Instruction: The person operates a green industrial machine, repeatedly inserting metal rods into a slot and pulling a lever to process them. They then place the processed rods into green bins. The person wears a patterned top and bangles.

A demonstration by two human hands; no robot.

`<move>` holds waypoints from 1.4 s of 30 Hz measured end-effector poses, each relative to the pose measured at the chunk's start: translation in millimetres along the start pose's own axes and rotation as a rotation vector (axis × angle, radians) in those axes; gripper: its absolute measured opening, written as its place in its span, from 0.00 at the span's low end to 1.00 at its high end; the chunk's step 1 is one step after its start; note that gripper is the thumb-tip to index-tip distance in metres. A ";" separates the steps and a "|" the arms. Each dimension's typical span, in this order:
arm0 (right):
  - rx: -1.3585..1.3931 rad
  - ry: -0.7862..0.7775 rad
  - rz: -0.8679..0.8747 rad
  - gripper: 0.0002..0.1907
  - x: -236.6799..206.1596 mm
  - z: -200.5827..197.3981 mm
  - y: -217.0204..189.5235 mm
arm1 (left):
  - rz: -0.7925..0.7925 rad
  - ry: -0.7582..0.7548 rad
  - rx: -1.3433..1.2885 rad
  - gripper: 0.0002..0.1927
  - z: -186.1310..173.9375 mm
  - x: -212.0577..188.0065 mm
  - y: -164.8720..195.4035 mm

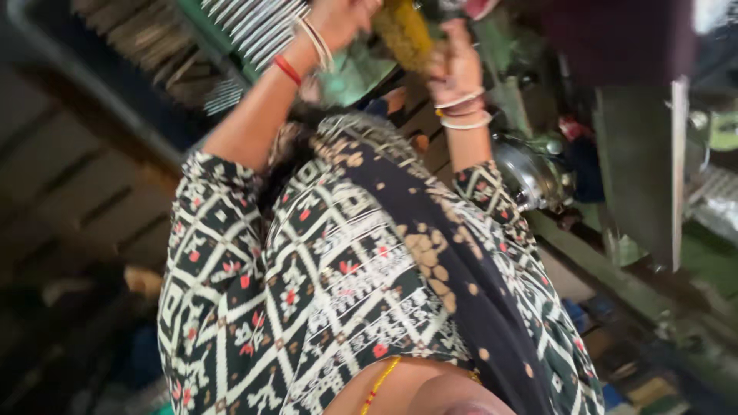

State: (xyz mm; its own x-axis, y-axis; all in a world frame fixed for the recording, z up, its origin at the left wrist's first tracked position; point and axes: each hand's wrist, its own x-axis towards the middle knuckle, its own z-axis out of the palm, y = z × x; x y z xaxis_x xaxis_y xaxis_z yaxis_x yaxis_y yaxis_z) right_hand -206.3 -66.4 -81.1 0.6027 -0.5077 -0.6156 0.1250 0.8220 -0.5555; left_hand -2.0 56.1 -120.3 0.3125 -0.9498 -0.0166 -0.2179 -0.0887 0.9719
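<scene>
My left hand (338, 19) is raised at the top edge of the head view, with white and red bangles on its wrist. It closes on the left end of a yellow-brown fibrous bundle (403, 34). My right hand (457, 65), with white and pink bangles, grips the same bundle from the right and a little lower. The top of the bundle runs out of frame. Below the hands I see my own patterned dark green and white garment (307, 292) and a black dotted scarf (430, 253).
A green machine body (354, 73) stands just beyond the hands. A shiny round metal part (530, 173) and an upright grey metal plate (638, 177) are on the right. White ribbed strips (254, 23) lie at the top left, with dark wooden slats (84, 200) on the left.
</scene>
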 end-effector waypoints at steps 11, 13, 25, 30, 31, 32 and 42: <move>-0.189 0.054 -0.378 0.10 -14.8 62.3 -5.2 | -0.342 -0.199 -0.902 0.20 28.1 22.9 63.6; -0.667 0.198 -0.857 0.04 -15.8 58.6 -13.6 | -0.415 -0.209 -0.980 0.19 34.3 28.9 56.9; -1.415 0.409 -1.356 0.05 -50.3 6.5 -49.2 | -0.480 -0.451 -0.984 0.15 56.2 66.1 91.5; -0.364 0.257 -0.816 0.09 -27.7 -10.4 -45.5 | -0.269 -0.394 -0.815 0.17 93.3 81.7 95.3; -0.138 0.106 -0.614 0.11 -27.1 -14.1 -47.2 | -0.104 -0.352 -0.695 0.17 101.2 85.6 94.5; 0.075 -0.036 -0.379 0.15 -27.2 -19.6 -48.0 | 0.043 -0.298 -0.568 0.18 108.9 88.9 93.6; -0.456 0.432 -0.931 0.08 -9.4 -55.8 -39.5 | 0.760 0.271 -0.009 0.11 124.2 83.1 104.2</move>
State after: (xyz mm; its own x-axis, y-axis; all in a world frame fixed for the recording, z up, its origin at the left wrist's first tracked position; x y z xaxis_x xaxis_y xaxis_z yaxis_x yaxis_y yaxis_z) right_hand -260.9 -108.5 -84.5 0.0899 -0.9945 0.0532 0.0309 -0.0506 -0.9982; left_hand -113.6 -69.3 -49.6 0.2958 -0.6434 0.7060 -0.4540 0.5556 0.6965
